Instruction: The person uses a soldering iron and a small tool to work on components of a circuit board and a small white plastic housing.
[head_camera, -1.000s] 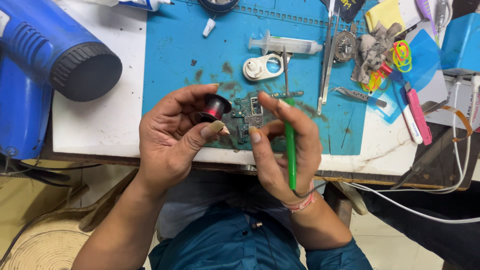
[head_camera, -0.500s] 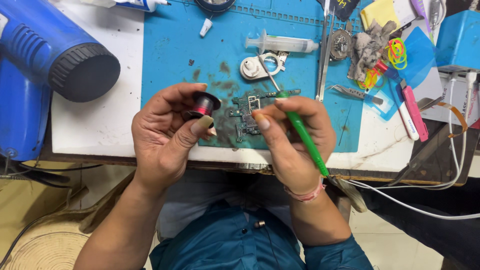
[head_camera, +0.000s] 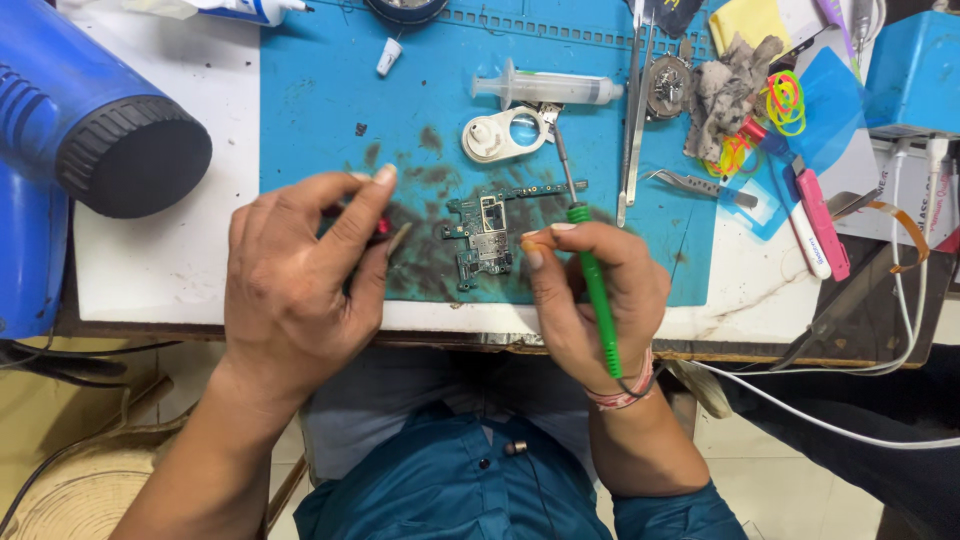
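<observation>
On the blue work mat (head_camera: 320, 110), near its front edge, lay a small green circuit board (head_camera: 484, 238), flat on a dark smudged patch between the two hands. The right hand (head_camera: 590, 300) gripped a green-handled soldering iron (head_camera: 597, 290), its fingers curled tight round the handle, thumb and forefinger pinched near the top; the metal tip pointed away from the person and ended just beside the board's upper right corner (whether it touched, I could not tell). The left hand (head_camera: 295, 290) rested left of the board, back of the hand to the camera, fingers drawn together round a small dark object with a red edge (head_camera: 381, 228), mostly hidden beneath them. Beyond the board stood a white magnifying loupe (head_camera: 500, 135) and, just behind it, a clear syringe (head_camera: 545, 88). Steel tweezers (head_camera: 632, 110) lay upright along the mat to the right, near a crumpled grey rag (head_camera: 730, 90) and bright rubber bands (head_camera: 785, 100). At far left a blue hot air gun (head_camera: 90, 140) pointed its black nozzle toward the mat. A white cable (head_camera: 850, 425) trailed off the table's right side.
</observation>
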